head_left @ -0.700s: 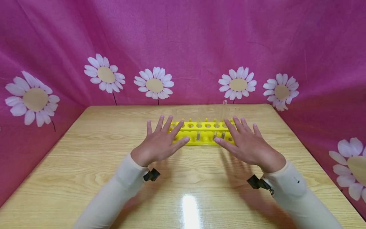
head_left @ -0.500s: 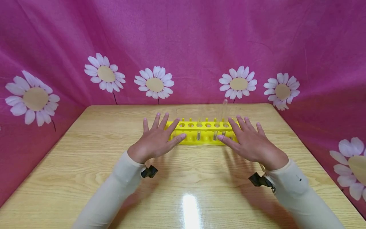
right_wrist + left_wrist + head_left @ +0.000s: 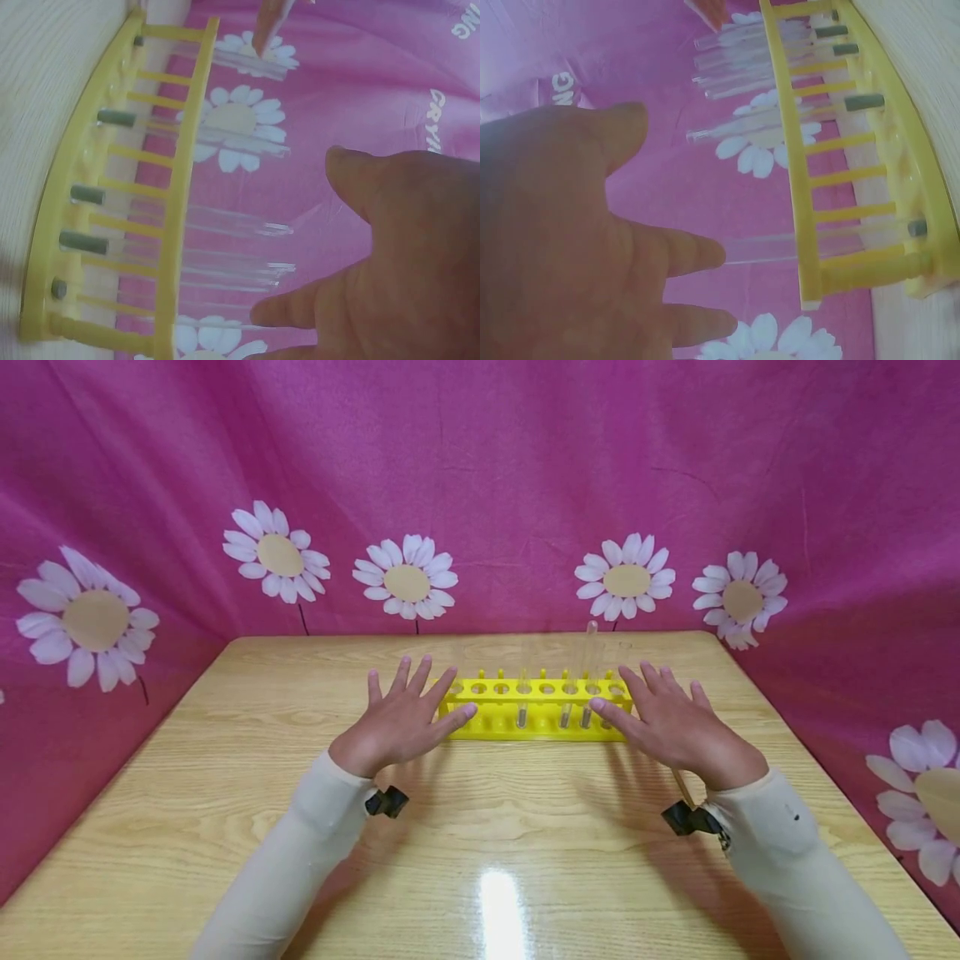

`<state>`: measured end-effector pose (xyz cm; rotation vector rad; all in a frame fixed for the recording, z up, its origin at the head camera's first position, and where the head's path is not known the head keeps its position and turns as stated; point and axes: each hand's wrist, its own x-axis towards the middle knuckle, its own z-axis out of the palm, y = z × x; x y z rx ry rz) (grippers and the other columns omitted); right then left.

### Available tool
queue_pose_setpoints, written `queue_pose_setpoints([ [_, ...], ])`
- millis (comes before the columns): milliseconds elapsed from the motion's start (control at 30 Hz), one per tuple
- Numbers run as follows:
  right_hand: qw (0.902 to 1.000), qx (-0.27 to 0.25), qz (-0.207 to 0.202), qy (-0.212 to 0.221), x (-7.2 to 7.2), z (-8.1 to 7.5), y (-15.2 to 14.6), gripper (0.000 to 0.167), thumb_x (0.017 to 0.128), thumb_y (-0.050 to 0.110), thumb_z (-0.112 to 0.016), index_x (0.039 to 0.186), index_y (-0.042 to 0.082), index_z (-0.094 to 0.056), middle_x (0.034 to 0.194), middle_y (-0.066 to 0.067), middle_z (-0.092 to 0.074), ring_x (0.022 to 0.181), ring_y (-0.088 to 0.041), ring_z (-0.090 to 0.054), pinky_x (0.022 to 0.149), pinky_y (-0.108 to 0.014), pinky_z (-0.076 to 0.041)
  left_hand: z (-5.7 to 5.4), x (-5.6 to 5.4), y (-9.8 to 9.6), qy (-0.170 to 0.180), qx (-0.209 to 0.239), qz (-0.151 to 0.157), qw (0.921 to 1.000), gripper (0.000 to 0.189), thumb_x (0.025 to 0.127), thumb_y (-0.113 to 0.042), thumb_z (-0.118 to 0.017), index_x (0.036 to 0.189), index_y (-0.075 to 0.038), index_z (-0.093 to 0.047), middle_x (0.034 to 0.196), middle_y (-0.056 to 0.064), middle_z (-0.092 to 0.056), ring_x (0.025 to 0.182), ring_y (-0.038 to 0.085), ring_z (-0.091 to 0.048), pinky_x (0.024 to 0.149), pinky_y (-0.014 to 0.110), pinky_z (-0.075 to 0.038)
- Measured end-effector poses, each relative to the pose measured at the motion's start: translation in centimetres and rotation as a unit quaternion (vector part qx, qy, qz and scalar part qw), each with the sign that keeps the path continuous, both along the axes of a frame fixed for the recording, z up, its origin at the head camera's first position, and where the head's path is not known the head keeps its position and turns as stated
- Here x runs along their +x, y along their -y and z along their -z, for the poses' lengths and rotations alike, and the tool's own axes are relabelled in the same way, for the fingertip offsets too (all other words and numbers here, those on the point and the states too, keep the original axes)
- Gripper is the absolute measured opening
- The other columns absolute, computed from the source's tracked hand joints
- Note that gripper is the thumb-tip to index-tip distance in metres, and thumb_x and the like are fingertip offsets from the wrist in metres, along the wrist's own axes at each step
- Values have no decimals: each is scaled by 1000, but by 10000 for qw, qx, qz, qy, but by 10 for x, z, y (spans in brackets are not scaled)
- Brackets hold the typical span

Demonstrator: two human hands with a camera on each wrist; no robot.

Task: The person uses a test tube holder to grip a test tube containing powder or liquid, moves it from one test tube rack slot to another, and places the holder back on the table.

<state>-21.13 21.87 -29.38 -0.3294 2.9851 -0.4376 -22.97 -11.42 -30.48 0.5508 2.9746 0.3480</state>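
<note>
A yellow test tube rack (image 3: 487, 699) stands on the table, long side toward me. Several clear test tubes sit in its holes, among them one near the middle (image 3: 522, 717) with dark grey matter at its bottom. Toward the right, one tube (image 3: 592, 639) looks taller than the rest. My left hand (image 3: 393, 727) is at the rack's left end, fingers straight and spread, holding nothing. At the right end, my right hand (image 3: 678, 727) is spread the same way and holds nothing. The left wrist view shows a tube (image 3: 761, 249) right behind a fingertip.
A wood-grain table (image 3: 450, 843) extends around the rack. Behind it and along both sides hangs a pink cloth (image 3: 495, 485) with white daisies. A black wrist mount (image 3: 387, 802) sits at the left cuff, another mount (image 3: 693, 818) at the right.
Both hands have moved apart, the left one leftward and the right one rightward. More of the rack's two ends now shows. The rack and tubes have stayed in place.
</note>
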Motion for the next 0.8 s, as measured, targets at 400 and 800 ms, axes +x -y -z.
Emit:
queue_pose_setpoints([
  [400,9998,-11,120,153,-5,-1,-7,98,90,75,-26,154,3,-11,156,-30,-5,141,-52,2,104,-70,8,0,-5,9,204,216,34,9996,80,92,-73,-25,156,-28,-8,161,11,6,145,38,13,105,66,16],
  [800,9980,-168,412,458,-14,1,-19,104,87,78,-30,153,1,-9,154,-33,-3,139,-53,3,103,-70,11,7,-16,15,340,312,-128,9989,80,92,-71,-28,156,-25,-12,161,13,4,145,38,13,105,65,16],
])
